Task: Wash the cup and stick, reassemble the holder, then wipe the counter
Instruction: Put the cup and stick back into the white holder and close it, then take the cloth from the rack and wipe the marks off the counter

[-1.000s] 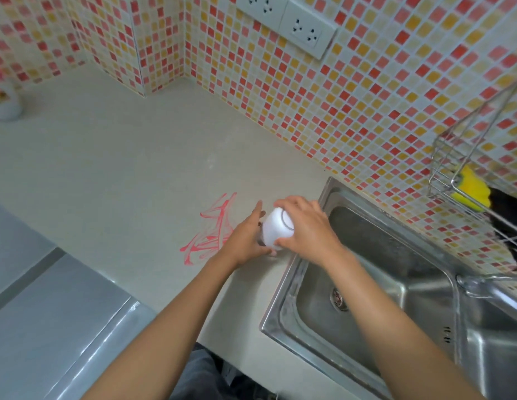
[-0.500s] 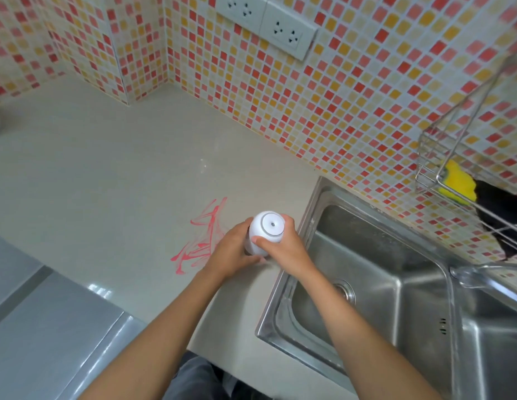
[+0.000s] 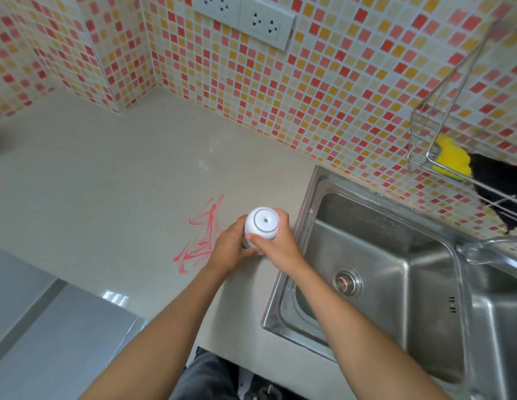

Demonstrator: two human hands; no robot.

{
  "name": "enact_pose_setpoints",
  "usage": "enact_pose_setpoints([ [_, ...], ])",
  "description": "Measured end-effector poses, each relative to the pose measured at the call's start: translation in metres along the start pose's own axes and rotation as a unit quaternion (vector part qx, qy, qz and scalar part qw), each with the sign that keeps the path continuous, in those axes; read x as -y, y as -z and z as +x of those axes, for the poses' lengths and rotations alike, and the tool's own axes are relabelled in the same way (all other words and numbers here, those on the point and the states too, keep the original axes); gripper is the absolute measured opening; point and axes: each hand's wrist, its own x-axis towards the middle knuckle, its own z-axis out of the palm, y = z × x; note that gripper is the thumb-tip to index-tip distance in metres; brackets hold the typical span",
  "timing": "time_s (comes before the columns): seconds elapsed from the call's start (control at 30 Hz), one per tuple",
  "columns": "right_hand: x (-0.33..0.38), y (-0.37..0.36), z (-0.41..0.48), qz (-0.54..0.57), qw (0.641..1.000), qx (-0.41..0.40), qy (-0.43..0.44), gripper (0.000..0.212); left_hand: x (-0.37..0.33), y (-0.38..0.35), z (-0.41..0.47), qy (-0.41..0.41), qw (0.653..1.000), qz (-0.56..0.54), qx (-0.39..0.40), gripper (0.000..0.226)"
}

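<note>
**White holder gripped in 2 hands beside the sink**

The white holder [image 3: 262,226] is a rounded, smooth body with a flat circular top face, a grey ring and 1 small centre hole. It stands upright over the beige surface [image 3: 107,183], just left of the sink rim. Whether its base touches the surface cannot be told; the hands hide it.

The left hand [image 3: 231,249] wraps the lower left side of the holder, fingers curled around it. The right hand [image 3: 276,245] clasps the right side and front, with its thumb pressed across the body below the top face. Both hands are closed on the holder.

Red scribble marks [image 3: 202,238] lie on the surface immediately left of the left hand. The stainless steel sink [image 3: 396,255] sits to the right, with a drain strainer [image 3: 347,281] in its basin. A faucet [image 3: 494,252] enters from the right edge.

A wire rack [image 3: 424,145] hangs on the mosaic tile wall [image 3: 323,96] above the sink and holds a yellow sponge [image 3: 452,158] and a black item [image 3: 497,189]. 2 wall sockets [image 3: 243,18] are mounted at the top of the wall.
</note>
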Motion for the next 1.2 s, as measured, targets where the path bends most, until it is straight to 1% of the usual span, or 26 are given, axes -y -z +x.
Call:
enact_pose_setpoints([
  [0.07, 0.002, 0.002, 0.000, 0.003, 1.000, 0.004, -0.001, 0.073, -0.001, 0.002, 0.001, 0.000, 1.000, 0.011, 0.013, 0.077],
  [0.1, 0.003, 0.003, -0.001, 0.005, 1.000, 0.008, -0.001, 0.076, -0.002, 0.004, 0.001, 0.001, 1.000, 0.015, 0.022, 0.078],
  [0.13, 0.004, 0.003, -0.002, 0.004, 1.000, 0.015, -0.003, 0.085, -0.003, 0.006, 0.000, 0.003, 0.999, 0.020, 0.035, 0.079],
  [0.2, 0.006, 0.006, -0.008, -0.007, 1.000, 0.016, -0.008, 0.109, -0.005, 0.012, -0.003, -0.001, 0.997, 0.034, 0.066, 0.075],
  [0.23, 0.008, 0.009, -0.011, -0.010, 1.000, 0.004, -0.007, 0.114, -0.007, 0.018, -0.004, -0.003, 0.996, 0.045, 0.076, 0.073],
  [0.27, 0.009, 0.014, -0.015, -0.012, 1.000, -0.016, 0.002, 0.112, -0.008, 0.023, -0.006, 0.003, 0.995, 0.060, 0.076, 0.074],
  [0.3, 0.010, 0.020, -0.019, -0.019, 0.999, -0.043, 0.017, 0.104, -0.008, 0.031, -0.008, 0.019, 0.994, 0.083, 0.063, 0.077],
  [0.37, 0.007, 0.037, -0.027, -0.053, 0.992, -0.099, 0.063, 0.088, -0.012, 0.045, -0.010, 0.040, 0.992, 0.123, 0.003, 0.081],
  [0.4, 0.004, 0.047, -0.032, -0.077, 0.987, -0.119, 0.080, 0.083, -0.016, 0.050, -0.010, 0.030, 0.991, 0.130, -0.030, 0.081],
  [0.47, -0.004, 0.067, -0.042, -0.126, 0.977, -0.141, 0.094, 0.078, -0.036, 0.054, -0.007, -0.017, 0.987, 0.143, -0.074, 0.078],
  [0.57, -0.022, 0.099, -0.056, -0.180, 0.964, -0.174, 0.092, 0.074, -0.080, 0.037, 0.003, -0.094, 0.975, 0.173, -0.105, 0.076],
  [0.67, -0.033, 0.137, -0.068, -0.188, 0.954, -0.218, 0.088, 0.069, -0.124, 0.000, 0.013, -0.168, 0.960, 0.204, -0.091, 0.074],
  [0.83, -0.039, 0.197, -0.084, -0.204, 0.934, -0.280, 0.087, 0.068, -0.185, -0.067, 0.025, -0.254, 0.937, 0.239, -0.021, 0.077],
  [1.03, -0.046, 0.259, -0.098, -0.205, 0.914, -0.333, 0.109, 0.066, -0.247, -0.124, 0.034, -0.322, 0.905, 0.279, 0.004, 0.076],
  [1.2, -0.039, 0.303, -0.092, -0.202, 0.894, -0.375, 0.137, 0.061, -0.283, -0.152, 0.053, -0.347, 0.875, 0.338, 0.011, 0.076],
])
